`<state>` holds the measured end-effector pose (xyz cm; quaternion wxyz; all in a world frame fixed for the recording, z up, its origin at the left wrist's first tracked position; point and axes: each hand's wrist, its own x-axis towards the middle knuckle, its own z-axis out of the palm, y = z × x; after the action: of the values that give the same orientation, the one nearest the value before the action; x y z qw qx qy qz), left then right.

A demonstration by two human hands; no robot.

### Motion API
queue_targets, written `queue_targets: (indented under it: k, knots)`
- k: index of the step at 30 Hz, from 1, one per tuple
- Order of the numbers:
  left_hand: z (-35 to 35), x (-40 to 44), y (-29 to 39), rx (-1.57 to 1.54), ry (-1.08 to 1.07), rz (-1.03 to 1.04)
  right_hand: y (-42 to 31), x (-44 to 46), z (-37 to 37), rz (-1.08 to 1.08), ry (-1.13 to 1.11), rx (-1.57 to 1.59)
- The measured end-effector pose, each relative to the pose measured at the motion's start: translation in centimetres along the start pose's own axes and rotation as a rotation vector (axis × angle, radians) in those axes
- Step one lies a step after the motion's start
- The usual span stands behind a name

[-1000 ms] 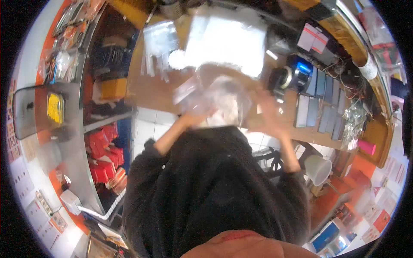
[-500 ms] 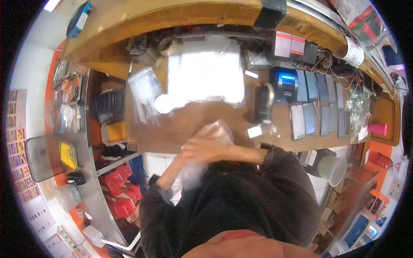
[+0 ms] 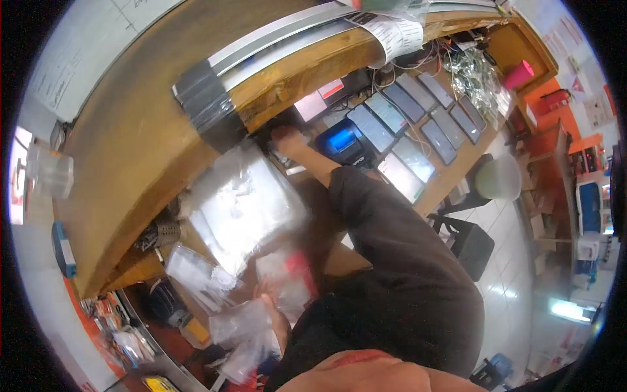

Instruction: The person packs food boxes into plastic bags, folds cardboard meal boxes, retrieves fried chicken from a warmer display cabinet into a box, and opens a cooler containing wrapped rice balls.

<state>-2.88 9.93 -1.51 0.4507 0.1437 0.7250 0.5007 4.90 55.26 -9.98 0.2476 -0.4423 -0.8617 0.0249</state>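
My left hand (image 3: pixel 277 319) is at the desk's near edge, closed on clear plastic bags (image 3: pixel 243 326) that hang down below it. Beside its fingers is a blurred clear packet (image 3: pixel 286 277) with a red patch; I cannot tell whether the hand grips this too. My right hand (image 3: pixel 289 142) reaches to the back of the desk under the wooden ledge, at a small see-through container (image 3: pixel 279 158) left of the blue-lit printer (image 3: pixel 343 140). Its fingers are blurred and partly hidden, so what they hold does not show.
A bright white stack of plastic sheets (image 3: pixel 243 208) lies mid-desk, with loose clear bags (image 3: pixel 196 274) to its left. Several phones (image 3: pixel 428 124) stand in rows right of the printer. The wooden ledge (image 3: pixel 294 85) overhangs the back. A black stool (image 3: pixel 471 248) stands at the right.
My hands were together around a clear plastic package before my chest. The right has gone to the back of the desk; the left keeps plastic bags at the front. The view has turned.
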Motion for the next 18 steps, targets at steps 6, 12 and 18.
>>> queue_targets:
  k: [6, 12, 18]
  knots:
    - [-1.7, 2.2, -0.1, -0.125, 0.096, -0.08, -0.8, 1.1, 2.3, 0.15, -0.295, 0.028]
    - [1.2, 3.5, 0.4, -0.16, 0.021, -0.093, -0.6, -0.8, 0.4, 0.049, 0.017, 0.103]
    - [0.6, 5.2, -1.5, -0.299, 0.021, -0.023, -6.7, -3.0, -11.5, 0.261, 0.378, 0.874]
